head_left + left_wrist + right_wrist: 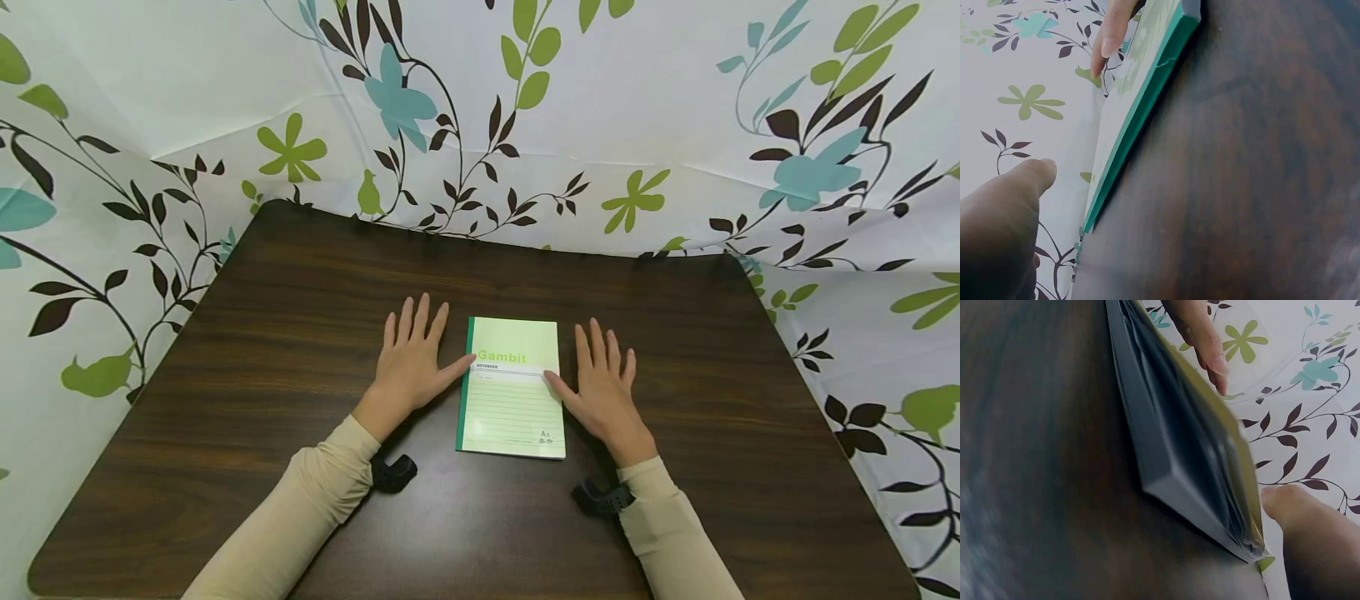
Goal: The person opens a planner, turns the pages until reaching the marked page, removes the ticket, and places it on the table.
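A closed pale-green notebook (513,417) marked "Gambit" lies flat on the dark wooden table, its green spine (1138,125) facing left. On the spine side is my left hand (411,367), fingers spread and straight, its thumb reaching to the cover's left edge. Across from it, my right hand (603,400) has straight fingers too, and its thumb overlaps the cover's right edge. Whether either thumb touches the cover, I cannot tell. The right wrist view shows the notebook's page edges (1147,425) slightly fanned, with the right thumb (1310,531) beside them. Neither hand grips anything.
The brown table (300,267) extends around the notebook on all sides. A white cloth (660,100) with printed leaves and flowers hangs behind and beside the table. Each wrist wears a black strap (393,473).
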Motion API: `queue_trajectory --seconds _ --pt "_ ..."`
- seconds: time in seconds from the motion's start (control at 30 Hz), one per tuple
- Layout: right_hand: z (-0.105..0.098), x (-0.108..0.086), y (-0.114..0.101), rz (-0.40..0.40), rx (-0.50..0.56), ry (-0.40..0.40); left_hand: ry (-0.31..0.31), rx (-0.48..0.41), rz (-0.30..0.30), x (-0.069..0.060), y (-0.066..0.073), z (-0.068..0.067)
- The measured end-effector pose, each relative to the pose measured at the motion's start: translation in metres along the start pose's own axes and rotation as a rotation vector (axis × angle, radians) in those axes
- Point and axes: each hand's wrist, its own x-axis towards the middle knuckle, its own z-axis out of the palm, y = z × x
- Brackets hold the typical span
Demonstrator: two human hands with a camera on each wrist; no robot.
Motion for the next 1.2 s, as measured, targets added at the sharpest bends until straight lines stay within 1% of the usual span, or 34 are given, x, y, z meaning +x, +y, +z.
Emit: queue_trajectory --seconds 0.17,0.23,0.27,0.33,0.4,0.43,0.5,0.57,0.63,0.67,0.7,0.8,0.9,0.93,1.0,1.07,1.13,1.2 --pt "0.0 -0.001 -0.002 0.005 0.013 -0.028 0.004 0.014 0.009 -0.002 0.001 -0.002" --pt "0.001 -0.001 -0.002 0.013 0.036 -0.031 0.013 0.002 0.014 -0.002 0.002 -0.003" --pt "0.003 -0.001 -0.003 0.016 0.052 -0.027 0.017 -0.023 0.015 -0.002 0.002 -0.003" --pt "0.005 -0.003 -0.004 0.025 0.11 -0.02 0.037 -0.119 0.032 -0.002 0.001 -0.005" --pt "0.007 -0.005 -0.007 0.039 0.174 -0.026 0.051 -0.328 0.031 -0.004 -0.001 -0.01" --pt "0.008 -0.007 -0.009 0.044 0.202 -0.031 0.041 -0.461 0.026 -0.005 -0.003 -0.013" --pt "0.008 -0.009 -0.012 0.048 0.246 -0.041 -0.004 -0.739 0.006 -0.008 -0.008 -0.019" --pt "0.007 -0.01 -0.016 0.043 0.258 -0.039 -0.072 -0.975 -0.051 -0.012 -0.015 -0.025" --pt "0.004 -0.01 -0.019 0.03 0.256 -0.026 -0.162 -1.109 -0.095 -0.015 -0.023 -0.029" --pt "0.003 -0.009 -0.02 0.026 0.25 -0.021 -0.202 -1.147 -0.116 -0.017 -0.026 -0.031" --pt "0.002 -0.01 -0.022 0.025 0.244 -0.02 -0.236 -1.174 -0.141 -0.018 -0.029 -0.031" --pt "-0.003 -0.009 -0.026 0.027 0.217 -0.034 -0.311 -1.218 -0.171 -0.022 -0.038 -0.03" --pt "-0.004 -0.009 -0.031 0.028 0.201 -0.038 -0.342 -1.234 -0.188 -0.024 -0.043 -0.028" --pt "-0.005 -0.01 -0.032 0.025 0.201 -0.028 -0.348 -1.231 -0.185 -0.025 -0.045 -0.028" --pt "-0.007 -0.011 -0.035 0.01 0.215 0.012 -0.359 -1.229 -0.197 -0.025 -0.047 -0.028" --pt "-0.011 -0.015 -0.039 -0.016 0.286 0.061 -0.375 -1.219 -0.203 -0.026 -0.049 -0.029" --pt "-0.019 -0.022 -0.045 -0.058 0.362 0.104 -0.393 -1.204 -0.203 -0.026 -0.05 -0.031" --pt "-0.028 -0.029 -0.054 -0.108 0.449 0.11 -0.408 -1.191 -0.206 -0.026 -0.052 -0.032"
